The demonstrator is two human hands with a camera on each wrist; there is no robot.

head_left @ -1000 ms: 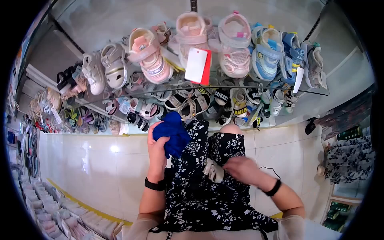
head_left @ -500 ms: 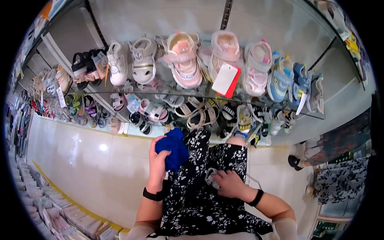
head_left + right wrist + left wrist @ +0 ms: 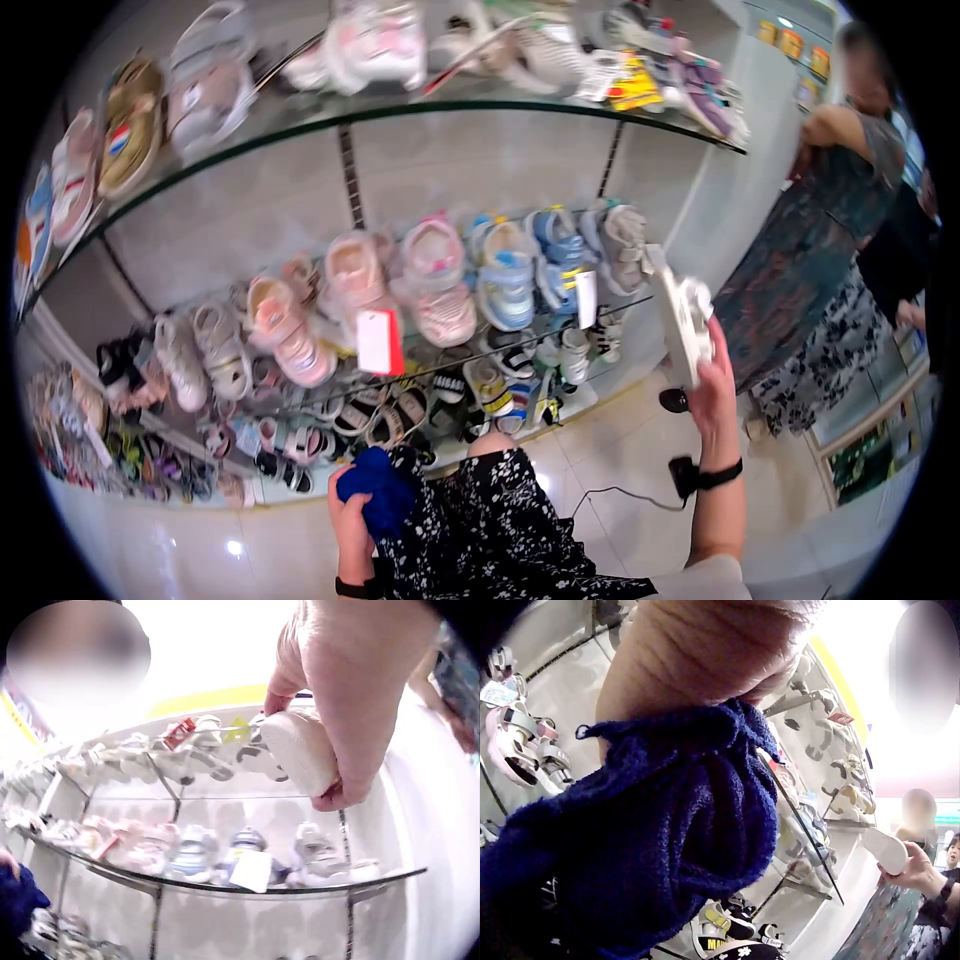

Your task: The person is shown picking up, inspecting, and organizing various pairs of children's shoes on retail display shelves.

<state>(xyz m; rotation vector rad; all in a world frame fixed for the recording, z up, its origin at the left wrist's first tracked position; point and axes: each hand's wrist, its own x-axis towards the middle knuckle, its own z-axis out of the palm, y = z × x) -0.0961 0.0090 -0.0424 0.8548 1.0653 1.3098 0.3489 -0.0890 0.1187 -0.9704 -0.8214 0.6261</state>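
Note:
My left hand point(image 3: 348, 522) grips a bunched blue cloth point(image 3: 384, 494) low over the patterned black trousers. Towelling folds of the same cloth fill the left wrist view. Raised on the right, my right hand point(image 3: 716, 392) holds a small whitish child's shoe point(image 3: 684, 325) by its sides, the sole turned to the left. The shoe's pale sole point(image 3: 298, 754) shows between thumb and fingers in the right wrist view. It is beside the right end of the middle glass shelf, near a grey shoe point(image 3: 622, 245) standing there.
Pink shoes point(image 3: 437, 285) and blue ones line the middle glass shelf, one with a red and white tag point(image 3: 379, 342). More shoes stand on the upper shelf point(image 3: 360, 108) and below. A person in a patterned dress point(image 3: 800, 260) stands at right. A black cord point(image 3: 625, 490) reaches my right wrist.
My right hand has lifted the small shoe from the lap up and to the right. The left hand keeps the blue cloth. The head view has tilted up and turned right.

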